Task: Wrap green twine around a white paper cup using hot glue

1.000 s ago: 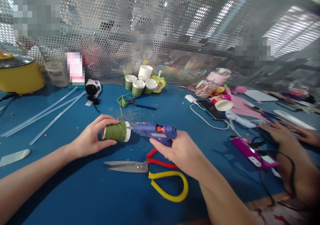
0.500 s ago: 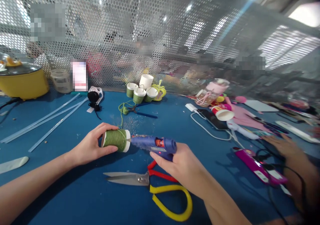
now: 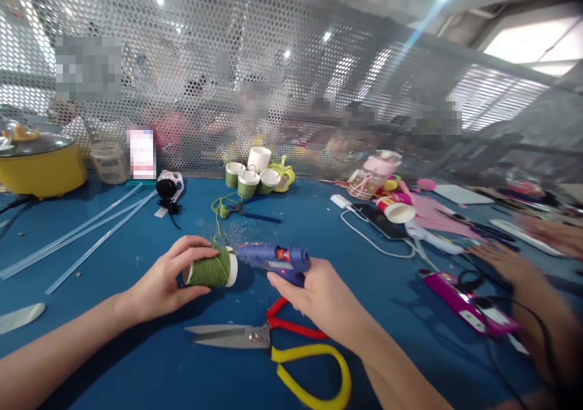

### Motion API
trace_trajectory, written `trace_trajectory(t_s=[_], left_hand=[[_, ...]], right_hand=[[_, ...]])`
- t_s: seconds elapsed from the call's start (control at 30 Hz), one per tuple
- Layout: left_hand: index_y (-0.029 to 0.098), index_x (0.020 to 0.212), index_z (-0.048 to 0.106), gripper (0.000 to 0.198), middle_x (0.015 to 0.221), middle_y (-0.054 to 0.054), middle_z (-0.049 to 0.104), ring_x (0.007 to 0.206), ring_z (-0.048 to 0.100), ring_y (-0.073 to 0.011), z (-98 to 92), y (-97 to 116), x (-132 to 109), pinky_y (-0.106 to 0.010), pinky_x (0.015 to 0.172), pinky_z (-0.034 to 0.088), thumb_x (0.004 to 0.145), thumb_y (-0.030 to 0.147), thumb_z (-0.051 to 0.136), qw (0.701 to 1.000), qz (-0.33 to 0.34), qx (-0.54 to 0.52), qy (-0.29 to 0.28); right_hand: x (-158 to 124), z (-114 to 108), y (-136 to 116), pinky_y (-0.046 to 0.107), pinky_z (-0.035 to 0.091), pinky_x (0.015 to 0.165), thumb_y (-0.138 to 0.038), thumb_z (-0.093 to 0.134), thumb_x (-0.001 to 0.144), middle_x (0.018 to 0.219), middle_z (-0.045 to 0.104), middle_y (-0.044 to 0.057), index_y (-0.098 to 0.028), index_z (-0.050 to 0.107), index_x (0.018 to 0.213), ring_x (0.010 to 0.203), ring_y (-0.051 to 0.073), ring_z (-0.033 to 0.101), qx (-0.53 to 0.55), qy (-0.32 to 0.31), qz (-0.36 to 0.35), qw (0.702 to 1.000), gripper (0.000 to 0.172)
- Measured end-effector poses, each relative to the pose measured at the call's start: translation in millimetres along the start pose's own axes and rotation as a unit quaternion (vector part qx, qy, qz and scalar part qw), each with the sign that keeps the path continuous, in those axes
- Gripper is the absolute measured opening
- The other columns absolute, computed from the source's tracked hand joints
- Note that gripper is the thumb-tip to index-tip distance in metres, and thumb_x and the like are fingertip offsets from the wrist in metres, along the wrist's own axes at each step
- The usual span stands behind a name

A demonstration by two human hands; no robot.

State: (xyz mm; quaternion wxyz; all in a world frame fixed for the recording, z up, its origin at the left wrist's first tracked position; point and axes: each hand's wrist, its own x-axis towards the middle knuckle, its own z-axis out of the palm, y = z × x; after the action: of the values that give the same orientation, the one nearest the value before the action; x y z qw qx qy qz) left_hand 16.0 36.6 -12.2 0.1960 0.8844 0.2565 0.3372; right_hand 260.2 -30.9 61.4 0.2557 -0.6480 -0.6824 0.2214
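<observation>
My left hand is closed around a paper cup wrapped in green yarn, which lies on its side above the blue table. In my right hand is a blue hot glue gun, its small red light lit. The gun's tip is at the cup's white rim; whether it touches I cannot tell. A strand of yarn runs from the cup back to a small green ball. Large scissors with one red and one yellow handle lie below my hands.
Several green-wrapped cups stand at the back beside blue-handled pliers. Clear glue sticks lie left, near a yellow pot. On the right are a phone, a purple power strip and another person's hand.
The view has tilted up slightly, so the table things sit a little lower. The gun's tip has moved to the upper part of the cup's rim. Both holds are unchanged.
</observation>
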Motion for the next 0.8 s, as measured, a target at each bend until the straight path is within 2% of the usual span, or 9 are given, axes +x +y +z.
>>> trace_trajectory(t_s=[0.17, 0.27, 0.37, 0.47, 0.67, 0.73, 0.8], left_hand=[[0.022, 0.120, 0.046, 0.040, 0.120, -0.011, 0.046, 0.111, 0.048, -0.0250, 2.1, 0, -2, -0.042, 0.093, 0.044, 0.082, 0.020, 0.056, 1.000, 0.017, 0.020, -0.004], [0.023, 0.120, 0.046, 0.040, 0.121, -0.012, 0.046, 0.112, 0.047, -0.0254, 2.7, 0, -2, -0.043, 0.094, 0.044, 0.082, 0.020, 0.056, 1.000, 0.017, 0.022, -0.003], [0.022, 0.119, 0.045, 0.041, 0.119, -0.012, 0.047, 0.110, 0.049, -0.0256, 1.5, 0, 0, -0.043, 0.093, 0.044, 0.080, 0.022, 0.058, 1.000, 0.004, 0.018, 0.004], [0.022, 0.118, 0.045, 0.041, 0.116, -0.011, 0.049, 0.107, 0.051, -0.0250, -0.2, -3, 4, -0.044, 0.092, 0.045, 0.079, 0.024, 0.060, 1.000, -0.019, 0.007, 0.023], [0.021, 0.114, 0.047, 0.039, 0.111, -0.009, 0.052, 0.104, 0.054, -0.0237, 0.4, -6, 8, -0.044, 0.091, 0.045, 0.078, 0.024, 0.061, 0.997, -0.042, -0.014, 0.059], [0.021, 0.114, 0.048, 0.040, 0.112, -0.009, 0.052, 0.104, 0.054, -0.0237, 0.8, -5, 8, -0.044, 0.091, 0.046, 0.077, 0.024, 0.062, 0.998, -0.031, -0.016, 0.059], [0.021, 0.115, 0.048, 0.041, 0.113, -0.010, 0.052, 0.105, 0.054, -0.0242, 0.8, -5, 8, -0.043, 0.091, 0.046, 0.077, 0.024, 0.062, 0.998, -0.012, -0.011, 0.057]], right_hand=[[2, 2, -1, 0.020, 0.034, 0.037, -0.030, 0.054, 0.075, 0.042, 0.047, -0.004, -0.019, 0.048, 0.057, 0.037, 0.009, 0.040, 0.029, -0.013, 0.016, 0.999, 0.022], [10, 3, 6, 0.021, 0.039, 0.040, -0.032, 0.055, 0.075, 0.043, 0.049, -0.005, -0.018, 0.049, 0.064, 0.037, 0.009, 0.045, 0.096, -0.029, 0.043, 0.994, 0.018], [24, 3, 22, 0.022, 0.045, 0.046, -0.031, 0.058, 0.073, 0.057, 0.058, -0.001, -0.016, 0.053, 0.078, 0.046, 0.011, 0.053, 0.162, 0.024, 0.054, 0.985, 0.017], [42, 6, 42, 0.022, 0.046, 0.053, -0.032, 0.057, 0.075, 0.072, 0.066, 0.005, -0.014, 0.057, 0.080, 0.056, 0.012, 0.058, 0.131, 0.067, 0.071, 0.987, 0.019], [62, 17, 66, 0.026, 0.042, 0.047, -0.036, 0.048, 0.082, 0.051, 0.059, 0.004, -0.018, 0.051, 0.056, 0.043, 0.013, 0.052, 0.058, 0.082, 0.093, 0.991, 0.032], [63, 17, 66, 0.028, 0.044, 0.052, -0.036, 0.054, 0.078, 0.053, 0.058, 0.005, -0.020, 0.049, 0.054, 0.053, 0.017, 0.057, 0.025, 0.112, 0.082, 0.990, 0.030], [62, 16, 59, 0.031, 0.045, 0.065, -0.033, 0.060, 0.075, 0.067, 0.061, 0.008, -0.020, 0.052, 0.057, 0.076, 0.023, 0.061, 0.002, 0.140, 0.055, 0.989, 0.023]])
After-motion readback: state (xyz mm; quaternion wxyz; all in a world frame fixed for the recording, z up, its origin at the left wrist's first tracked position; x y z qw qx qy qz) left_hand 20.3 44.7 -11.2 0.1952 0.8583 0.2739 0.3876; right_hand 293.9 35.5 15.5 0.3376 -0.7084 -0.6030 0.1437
